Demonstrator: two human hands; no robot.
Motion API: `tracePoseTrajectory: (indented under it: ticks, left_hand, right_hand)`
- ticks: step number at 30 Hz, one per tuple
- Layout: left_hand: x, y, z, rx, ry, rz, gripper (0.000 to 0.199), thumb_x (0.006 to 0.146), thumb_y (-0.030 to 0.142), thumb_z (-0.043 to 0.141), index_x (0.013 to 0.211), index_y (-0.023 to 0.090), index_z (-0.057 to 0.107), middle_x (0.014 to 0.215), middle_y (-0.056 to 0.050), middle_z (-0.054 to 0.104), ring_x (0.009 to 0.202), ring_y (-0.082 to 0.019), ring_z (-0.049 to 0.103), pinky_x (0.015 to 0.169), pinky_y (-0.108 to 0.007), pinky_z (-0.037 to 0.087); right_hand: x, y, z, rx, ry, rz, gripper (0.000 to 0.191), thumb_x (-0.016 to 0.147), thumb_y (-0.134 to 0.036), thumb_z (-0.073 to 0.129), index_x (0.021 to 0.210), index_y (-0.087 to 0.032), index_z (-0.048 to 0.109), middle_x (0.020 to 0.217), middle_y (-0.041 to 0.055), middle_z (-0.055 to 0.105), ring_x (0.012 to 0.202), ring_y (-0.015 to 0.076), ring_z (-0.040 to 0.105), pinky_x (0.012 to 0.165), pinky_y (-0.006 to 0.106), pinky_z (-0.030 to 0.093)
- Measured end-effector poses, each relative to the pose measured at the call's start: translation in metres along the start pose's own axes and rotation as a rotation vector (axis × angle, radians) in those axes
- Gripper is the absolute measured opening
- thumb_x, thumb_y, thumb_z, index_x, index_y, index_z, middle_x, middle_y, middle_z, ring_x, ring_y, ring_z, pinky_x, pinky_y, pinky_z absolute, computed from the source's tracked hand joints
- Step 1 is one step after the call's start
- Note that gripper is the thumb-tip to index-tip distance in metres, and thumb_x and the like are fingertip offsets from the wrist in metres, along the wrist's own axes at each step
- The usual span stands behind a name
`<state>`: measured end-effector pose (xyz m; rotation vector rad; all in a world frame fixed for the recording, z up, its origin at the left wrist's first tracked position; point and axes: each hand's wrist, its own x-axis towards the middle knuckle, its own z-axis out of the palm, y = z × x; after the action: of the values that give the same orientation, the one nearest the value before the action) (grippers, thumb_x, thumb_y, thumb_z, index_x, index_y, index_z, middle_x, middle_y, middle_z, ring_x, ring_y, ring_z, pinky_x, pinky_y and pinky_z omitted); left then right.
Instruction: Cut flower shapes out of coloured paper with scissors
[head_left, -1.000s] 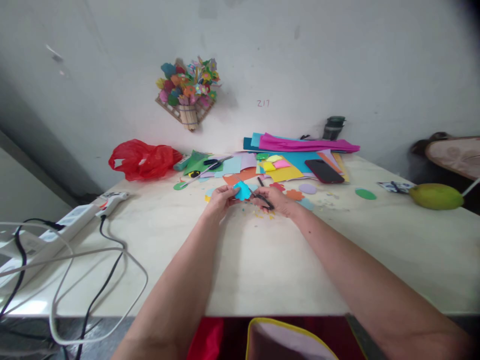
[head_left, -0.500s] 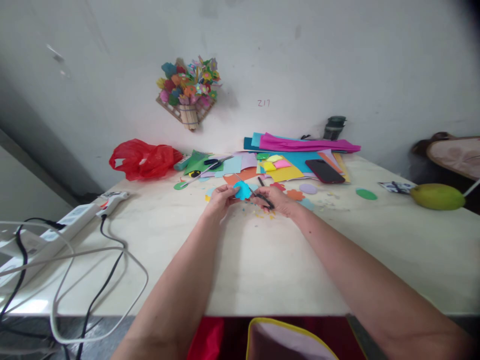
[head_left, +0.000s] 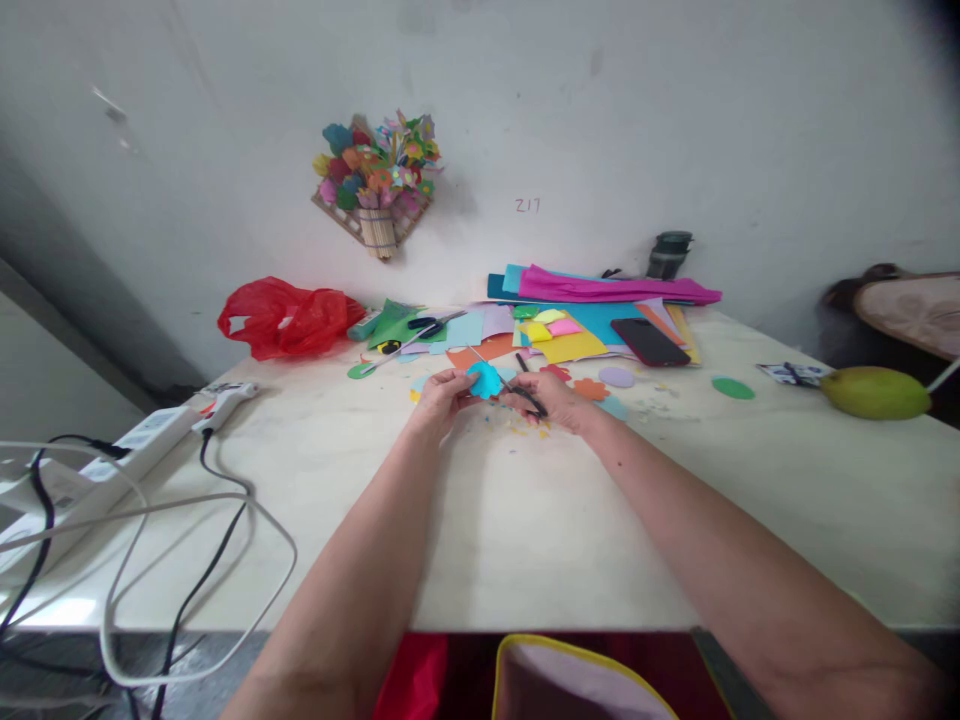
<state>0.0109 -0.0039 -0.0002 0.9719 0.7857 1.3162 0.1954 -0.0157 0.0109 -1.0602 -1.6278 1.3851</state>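
Observation:
A blue paper flower (head_left: pixel 486 380) with a scalloped edge is pinched in my left hand (head_left: pixel 445 396) above the table. My right hand (head_left: pixel 551 398) grips a pair of scissors (head_left: pixel 534 402) by the dark handles, and the blades reach toward the flower's right edge. Whether they touch the paper I cannot tell. Small paper scraps (head_left: pixel 519 430) lie below the hands. Just right of my right hand are an orange paper flower (head_left: pixel 592 389) and a lilac paper oval (head_left: pixel 616 377).
Coloured paper sheets (head_left: pixel 574 347), a phone (head_left: pixel 649 343) and a second pair of scissors (head_left: pixel 427 328) lie behind the hands. A red plastic bag (head_left: pixel 289 318) sits at back left. Power strips (head_left: pixel 142 440) and cables run along the left; a mango-like fruit (head_left: pixel 876 393) lies right.
Hardly anything differs. The scissor blades appear slightly shifted beside the blue paper flower; both hands keep their places.

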Motion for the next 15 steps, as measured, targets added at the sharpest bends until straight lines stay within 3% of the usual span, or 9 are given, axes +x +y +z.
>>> tracePoseTrajectory:
  ticks: [15]
  left_hand:
    - [0.0002, 0.0005, -0.0009, 0.005, 0.036, 0.015, 0.025, 0.052, 0.026, 0.078, 0.059, 0.014, 0.057, 0.058, -0.001, 0.061, 0.055, -0.013, 0.058, 0.061, -0.028, 0.049]
  right_hand:
    - [-0.0028, -0.0048, 0.0016, 0.027, -0.011, 0.032, 0.011, 0.063, -0.024, 0.063, 0.067, -0.016, 0.059, 0.044, -0.0045, 0.047, 0.034, 0.0061, 0.039, 0.034, 0.019, 0.028]
